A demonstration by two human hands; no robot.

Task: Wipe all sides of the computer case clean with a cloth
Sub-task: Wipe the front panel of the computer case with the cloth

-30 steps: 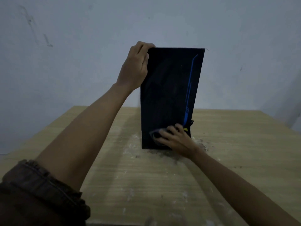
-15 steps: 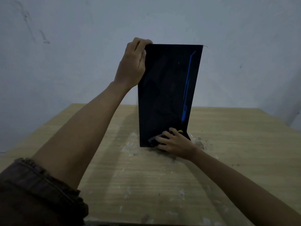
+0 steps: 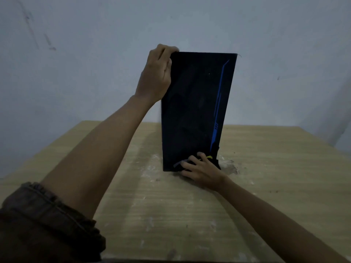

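A tall black computer case [image 3: 191,111] with a thin blue stripe down its right side stands upright on a wooden table [image 3: 171,215]. My left hand [image 3: 155,76] grips the case's top left corner. At the bottom of the front panel, my right hand [image 3: 201,168] presses a dark cloth [image 3: 179,164] with a yellow mark against the case. Most of the cloth is hidden under my fingers.
A pale wall [image 3: 76,54] rises right behind the table. White dusty smears and a scuffed patch [image 3: 229,168] mark the tabletop around the case's base. My rolled dark sleeve [image 3: 38,224] fills the lower left corner.
My right hand with the cloth has slid slightly down and left along the bottom of the front panel. My left hand keeps its hold on the top corner.
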